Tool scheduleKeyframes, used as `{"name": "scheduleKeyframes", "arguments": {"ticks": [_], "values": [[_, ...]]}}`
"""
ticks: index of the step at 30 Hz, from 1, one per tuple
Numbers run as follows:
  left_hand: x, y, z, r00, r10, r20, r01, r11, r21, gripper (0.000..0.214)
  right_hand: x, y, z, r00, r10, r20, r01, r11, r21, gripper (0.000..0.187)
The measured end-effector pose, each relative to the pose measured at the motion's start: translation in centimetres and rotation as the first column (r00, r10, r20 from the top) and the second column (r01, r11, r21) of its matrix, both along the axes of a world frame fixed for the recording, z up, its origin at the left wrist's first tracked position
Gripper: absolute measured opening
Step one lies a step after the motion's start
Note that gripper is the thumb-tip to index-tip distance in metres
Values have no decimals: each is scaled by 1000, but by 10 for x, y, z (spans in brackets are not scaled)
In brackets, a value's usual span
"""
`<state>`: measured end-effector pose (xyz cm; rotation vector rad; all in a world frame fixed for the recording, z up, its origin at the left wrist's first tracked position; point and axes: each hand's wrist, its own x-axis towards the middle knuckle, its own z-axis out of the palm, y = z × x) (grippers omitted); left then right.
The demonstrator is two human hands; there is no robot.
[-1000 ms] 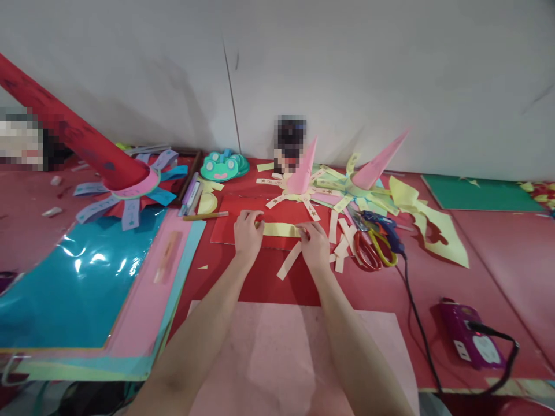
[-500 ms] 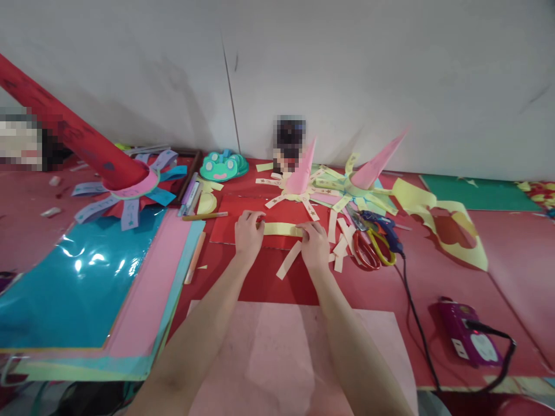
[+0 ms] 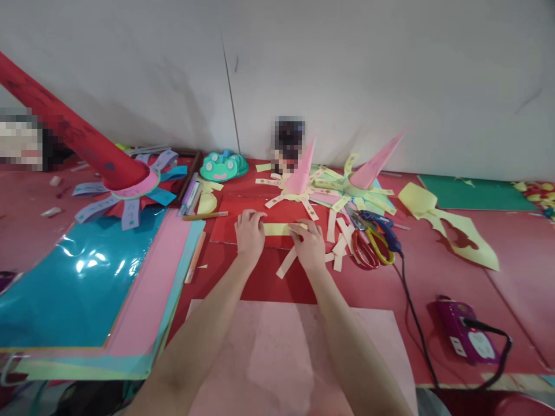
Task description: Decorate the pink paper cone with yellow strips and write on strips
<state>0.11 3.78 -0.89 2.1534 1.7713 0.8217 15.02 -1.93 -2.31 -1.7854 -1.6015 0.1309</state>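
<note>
A short pale yellow paper strip lies across the red board between my two hands. My left hand is closed at the strip's left end, with thumb and forefinger on it. At the other end, the fingers of my right hand are pressed together on the strip and cover its right part. Below the right fingers is a loose paper strip. Just beyond the board stands a pink paper cone with yellow tabs fanned around its base.
Scissors, a blue glue gun and loose strips lie right of my hands. A cord runs to a purple power block. Coloured sheets cover the left. A second pink cone and green frog cut-outs sit behind.
My right fingers have shifted left along the strip, leaving a shorter part of it visible. The yellow cut-out sheet at the right has moved slightly right and lies flatter.
</note>
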Motion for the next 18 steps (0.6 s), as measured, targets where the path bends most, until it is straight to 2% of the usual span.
{"name": "scheduleKeyframes", "arguments": {"ticks": [3, 5, 8, 10, 13, 15, 18], "values": [[3, -5, 6, 998, 2, -67, 3, 998, 70, 27, 1, -1, 0, 1000, -26, -14, 26, 1000, -10, 22], [6, -7, 8, 994, -70, -83, 78, 992, 103, 23, 1, -1, -1, 999, -33, -35, 32, 999, -13, 22], [11, -11, 6, 968, -214, -134, 225, 972, 70, 20, 1, -1, -2, 997, -51, -61, 50, 999, -6, 20], [13, -12, 3, 952, -259, -162, 264, 964, 13, 17, 1, -2, -2, 996, -64, -64, 65, 998, 6, 19], [14, -12, -1, 953, -257, -163, 254, 966, -38, 18, 1, -2, -2, 996, -66, -57, 66, 998, 2, 18], [13, -11, -2, 954, -249, -167, 246, 968, -39, 26, 1, -2, -1, 997, -62, -54, 62, 998, -13, 17], [6, -9, 7, 954, -210, -212, 209, 977, -30, 41, 0, -1, 1, 997, -61, -53, 60, 998, -30, 16]]}}
